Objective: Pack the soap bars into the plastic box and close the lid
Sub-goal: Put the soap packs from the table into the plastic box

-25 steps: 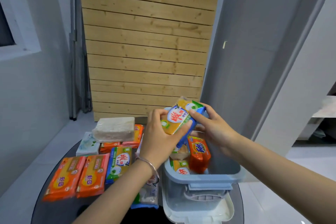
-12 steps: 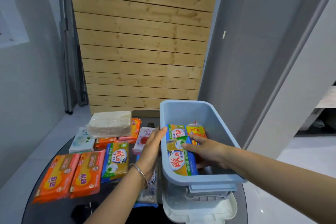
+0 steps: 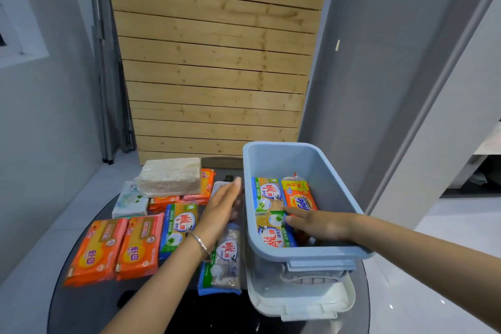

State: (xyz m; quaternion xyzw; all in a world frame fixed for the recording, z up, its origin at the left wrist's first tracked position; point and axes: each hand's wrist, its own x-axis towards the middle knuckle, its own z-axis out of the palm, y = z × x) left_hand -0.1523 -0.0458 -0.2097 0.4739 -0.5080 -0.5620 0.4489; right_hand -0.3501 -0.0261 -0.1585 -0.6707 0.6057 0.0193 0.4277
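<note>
Standing beside the dark round table (image 3: 89,304), the nearest thing I see is the white lid (image 3: 336,304), lying under the front end of the plastic box (image 3: 306,252), so closing is clearly a late step. Just left of the box's near corner lies a blue-edged soap bar (image 3: 225,263), its long axis running away from the person, partly under the left forearm. Left of that come a green-and-yellow bar (image 3: 177,228) and two orange bars (image 3: 116,247), all pointing the same way, side by side.

Inside the box, the right hand (image 3: 314,225) rests flat, fingers loosely extended, on a yellow-green bar (image 3: 271,233) at the near end; it presses or steadies rather than grips, as far as I can tell. Beyond its fingertips sit another bar of that kind (image 3: 267,192) and an orange Tide bar (image 3: 299,198), touching each other.

The left hand (image 3: 222,209) hovers outside the box, just beside its left wall, open and flat, holding nothing. It is blurred, so how close it is to the table I cannot tell. The loose bars lie below and to the left of it, nearer this hand than the right, which is across the wall. To my eye the next pick falls to the left hand, with the bar's long axis already matching the box's length.

Farther back, a pale wrapped block (image 3: 170,176) sits atop more bars, with a white pack (image 3: 130,199) beside it.
</note>
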